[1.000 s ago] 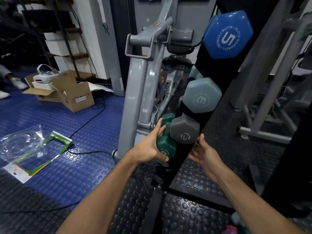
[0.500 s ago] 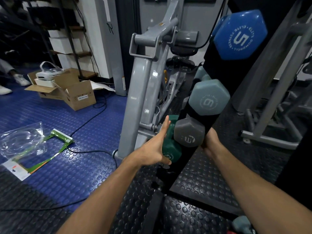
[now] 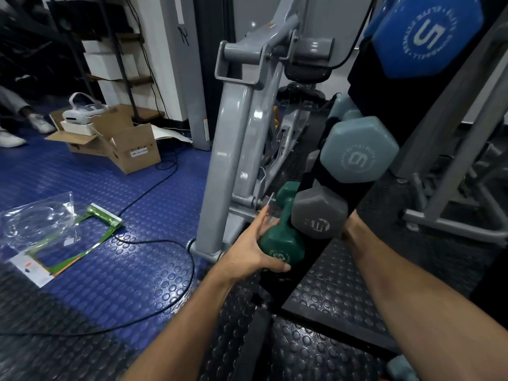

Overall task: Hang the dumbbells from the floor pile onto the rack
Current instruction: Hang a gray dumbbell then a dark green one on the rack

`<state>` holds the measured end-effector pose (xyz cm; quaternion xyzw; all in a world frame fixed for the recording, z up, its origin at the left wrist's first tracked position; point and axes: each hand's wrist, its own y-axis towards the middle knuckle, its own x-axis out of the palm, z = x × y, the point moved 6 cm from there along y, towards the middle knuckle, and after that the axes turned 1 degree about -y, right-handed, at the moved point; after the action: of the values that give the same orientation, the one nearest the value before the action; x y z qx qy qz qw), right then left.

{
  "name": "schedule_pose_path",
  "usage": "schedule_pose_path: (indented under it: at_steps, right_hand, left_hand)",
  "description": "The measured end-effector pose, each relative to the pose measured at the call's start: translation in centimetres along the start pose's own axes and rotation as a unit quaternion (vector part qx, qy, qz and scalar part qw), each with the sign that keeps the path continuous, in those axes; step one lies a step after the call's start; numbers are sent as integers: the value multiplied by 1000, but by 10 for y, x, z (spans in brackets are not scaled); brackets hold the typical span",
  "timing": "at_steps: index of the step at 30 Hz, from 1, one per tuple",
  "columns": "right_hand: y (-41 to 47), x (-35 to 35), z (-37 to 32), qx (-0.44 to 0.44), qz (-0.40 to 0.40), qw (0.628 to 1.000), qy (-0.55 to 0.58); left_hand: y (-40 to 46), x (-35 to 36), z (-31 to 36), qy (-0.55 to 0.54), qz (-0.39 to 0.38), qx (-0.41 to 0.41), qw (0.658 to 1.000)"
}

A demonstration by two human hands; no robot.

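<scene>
Green dumbbell [image 3: 283, 237] sits low on the black rack [image 3: 384, 105], tilted, its near head just beside the grey dumbbell [image 3: 319, 213]; left hand [image 3: 253, 248] cups that near head from the left, thumb under it, fingers laid along its side; right hand hidden behind grey dumbbell & rack, only forearm [image 3: 412, 292] shows, so can't tell what its fingers do; above on rack: pale teal dumbbell [image 3: 357, 149], blue dumbbell [image 3: 428, 34] w/ "5"; grey machine frame [image 3: 236, 127] just left; cardboard box [image 3: 129, 144] & black cable [image 3: 154, 188] on blue floor [image 3: 82, 174], well apart.
</scene>
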<state>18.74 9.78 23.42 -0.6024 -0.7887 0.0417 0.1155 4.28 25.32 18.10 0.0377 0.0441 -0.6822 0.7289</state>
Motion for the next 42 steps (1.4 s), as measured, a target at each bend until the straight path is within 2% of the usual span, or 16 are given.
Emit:
schedule_pose_path:
  at_steps: [2,5,10,17,20,24,27,30,35,39,42]
  right_hand:
    - [7,-4,4,6,32,997,71]
    - [6,-3,4,15,21,992,120]
    - [8,-4,10,18,-20,997,73]
    - [5,-2,8,5,-30,999,32]
    - [6,-5,10,-8,-34,999,18]
    - [2,-19,26,17,-25,999,20]
    - [-7,-36,47,35,-23,999,6]
    - [-19,-51,70,70,-21,997,-24]
    - [-50,-66,106,115,-38,982,-145]
    - [-78,-76,143,149,-118,935,-301]
    - [-98,-90,172,174,-165,890,-389]
  left_hand:
    - [1,-1,-5,0,-4,-8,1000]
    - [2,-4,-8,27,4,-11,1000]
    - [11,11,-21,55,-26,-15,998]
    - [11,19,-21,45,-42,-15,998]
    - [7,18,-21,40,-34,-18,998]
    - [-5,19,-20,26,-13,-18,999]
    - [-19,25,-9,-10,27,-7,1000]
    - [-37,28,-5,-40,128,14,991]
    - [-73,52,-21,-163,283,-3,945]
    - [-90,72,-69,-156,362,-73,916]
    - [-103,87,-114,-118,358,-159,913]
